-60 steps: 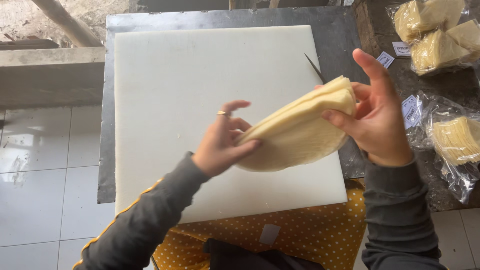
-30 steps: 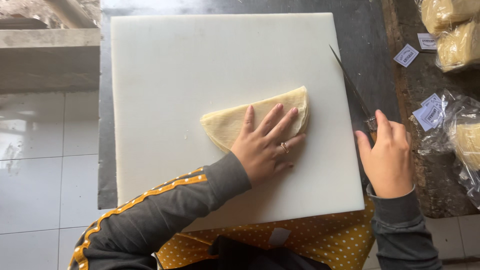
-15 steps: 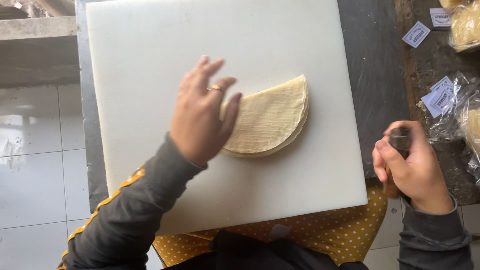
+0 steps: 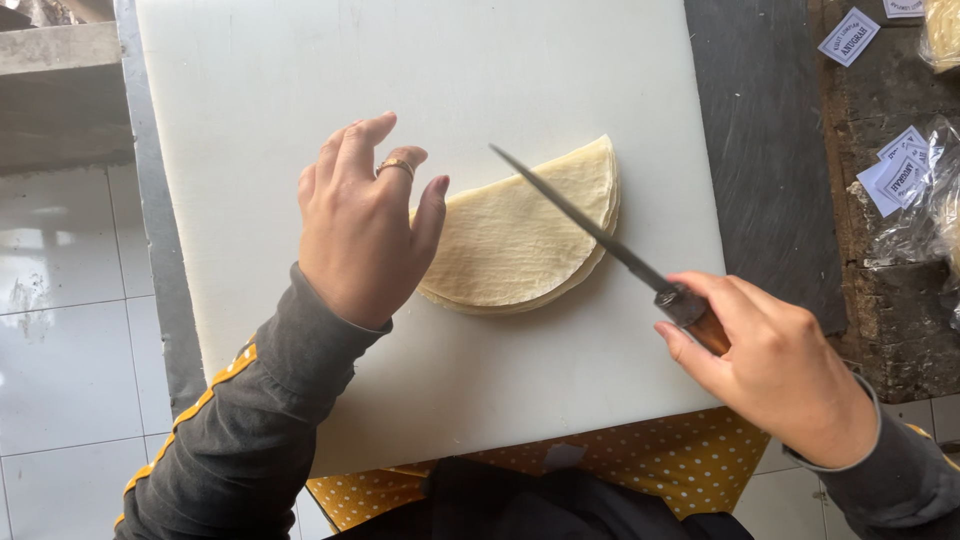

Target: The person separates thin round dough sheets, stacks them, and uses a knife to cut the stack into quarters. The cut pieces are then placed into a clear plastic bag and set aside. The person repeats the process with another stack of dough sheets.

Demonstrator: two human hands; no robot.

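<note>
While the folded stack of thin wrappers, judged soft and easily torn, lay on the white cutting board, its left edge was covered by the open left hand, and a knife was gripped by the right hand above it.

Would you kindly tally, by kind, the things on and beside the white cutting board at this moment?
Cutting board: 1
Folded stack of thin pale wrappers: 1
Knife, in the right hand: 1
Paper labels at the right: at least 3
Clear bags, partly cut off: at least 2
Total: at least 8
The left hand rests on the stack's left edge.
</note>
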